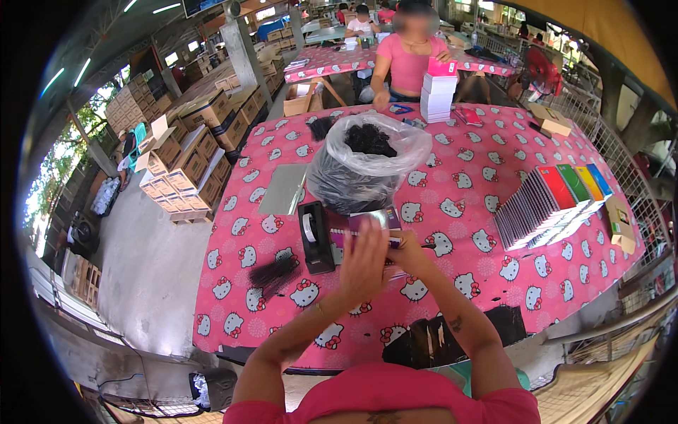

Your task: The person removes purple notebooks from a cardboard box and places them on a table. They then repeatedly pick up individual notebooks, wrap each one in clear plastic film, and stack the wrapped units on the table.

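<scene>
My left hand (364,260) is slightly blurred, its fingers stretched out over a purple spiral notebook (373,219). My right hand (404,249) closes on the notebook's right side, and a small dark tip sticks out beyond it. Both hands cover much of the notebook. Just left of them stands a black tape dispenser (319,249) with a pale roll. A bundle of thin black strands (274,274) lies farther left. Behind the notebook sits a clear plastic bag (353,180) full of black curly strands.
Stacked spiral notebooks (540,208) with coloured covers stand at the right, beside a small carton (620,225). A greenish-grey sheet (284,189) lies left of the bag. Across the table, a person in pink (409,63) handles a tall stack of white pads (438,97). Cartons (185,166) fill the floor at left.
</scene>
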### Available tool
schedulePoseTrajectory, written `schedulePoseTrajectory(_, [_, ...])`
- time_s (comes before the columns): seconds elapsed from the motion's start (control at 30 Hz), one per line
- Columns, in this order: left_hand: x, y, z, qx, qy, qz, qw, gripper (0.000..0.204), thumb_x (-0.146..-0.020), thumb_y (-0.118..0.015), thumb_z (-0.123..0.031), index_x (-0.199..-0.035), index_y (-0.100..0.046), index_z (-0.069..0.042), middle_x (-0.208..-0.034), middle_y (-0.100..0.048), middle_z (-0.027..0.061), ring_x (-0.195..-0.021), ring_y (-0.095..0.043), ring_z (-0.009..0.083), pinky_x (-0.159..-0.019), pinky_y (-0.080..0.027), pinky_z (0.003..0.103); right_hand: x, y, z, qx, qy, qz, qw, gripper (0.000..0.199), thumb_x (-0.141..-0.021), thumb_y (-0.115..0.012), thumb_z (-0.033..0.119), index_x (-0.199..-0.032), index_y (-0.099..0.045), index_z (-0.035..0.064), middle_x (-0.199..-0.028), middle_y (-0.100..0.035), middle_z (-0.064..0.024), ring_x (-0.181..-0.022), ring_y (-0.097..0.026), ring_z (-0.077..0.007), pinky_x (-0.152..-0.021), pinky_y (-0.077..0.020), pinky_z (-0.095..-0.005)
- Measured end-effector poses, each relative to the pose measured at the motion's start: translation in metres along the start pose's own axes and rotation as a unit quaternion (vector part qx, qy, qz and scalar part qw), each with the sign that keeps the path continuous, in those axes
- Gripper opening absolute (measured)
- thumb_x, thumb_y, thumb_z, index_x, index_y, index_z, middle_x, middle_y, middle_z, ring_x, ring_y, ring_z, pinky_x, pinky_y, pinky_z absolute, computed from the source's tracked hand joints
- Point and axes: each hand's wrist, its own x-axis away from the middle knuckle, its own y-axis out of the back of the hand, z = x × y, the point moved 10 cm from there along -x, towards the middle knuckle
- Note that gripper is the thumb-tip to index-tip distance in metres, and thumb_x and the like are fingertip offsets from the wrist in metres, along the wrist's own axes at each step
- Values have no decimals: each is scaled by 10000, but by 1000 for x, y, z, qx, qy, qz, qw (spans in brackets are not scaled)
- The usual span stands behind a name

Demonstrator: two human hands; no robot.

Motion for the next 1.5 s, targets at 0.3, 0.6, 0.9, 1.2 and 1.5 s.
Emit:
schedulePoseTrajectory(0.3, [-35, 36, 13, 57, 14, -43, 997, 437, -979, -546, -312, -1320, -562, -38, -1314, -583, 121, -1258, -519, 301, -1160, -128, 609, -8, 7, 11, 42, -1, 10, 999, 328, -858, -704, 56, -1172, -650, -20, -961, -735, -131, -846, -654, -136, -778, -538, -321])
schedulePoseTrajectory(0.6, [-60, 59, 22, 112, -9, -65, 992, 217, -877, -702, -210, -1081, -695, -137, -966, -669, -2, -969, -628, 196, -1128, -261, 529, 14, 49, 40, -3, 1, -23, 1000, 278, -876, -748, 118, -1124, -699, 2, -1040, -714, -99, -913, -677, -151, -781, -531, -284])
schedulePoseTrajectory(0.9, [-58, 59, 20, 134, -50, -70, 987, 216, -853, -720, -188, -1049, -683, -106, -945, -631, 30, -917, -600, 233, -926, -427, 440, 0, 56, 24, 2, -3, 6, 1000, 116, -896, -713, 61, -992, -727, -3, -823, -684, -24, -708, -575, -38, -610, -471, -239])
schedulePoseTrajectory(1.2, [-63, 72, -7, 108, -54, -53, 991, 195, -855, -695, -80, -1050, -681, -72, -929, -645, 92, -866, -618, 276, -797, -463, 396, 13, 64, 70, 173, 101, -147, 969, 252, -774, -767, 45, -1005, -673, 6, -802, -623, -93, -675, -636, -181, -659, -519, -270])
schedulePoseTrajectory(1.5, [-21, 80, 19, 371, 149, -90, 912, 202, -963, -604, -56, -1147, -653, 12, -1068, -686, 164, -913, -677, 253, -792, -539, 331, 162, 112, 13, -124, -108, -351, 922, 337, -956, -643, 113, -1282, -573, 62, -833, -619, 7, -822, -583, -79, -764, -464, -248])
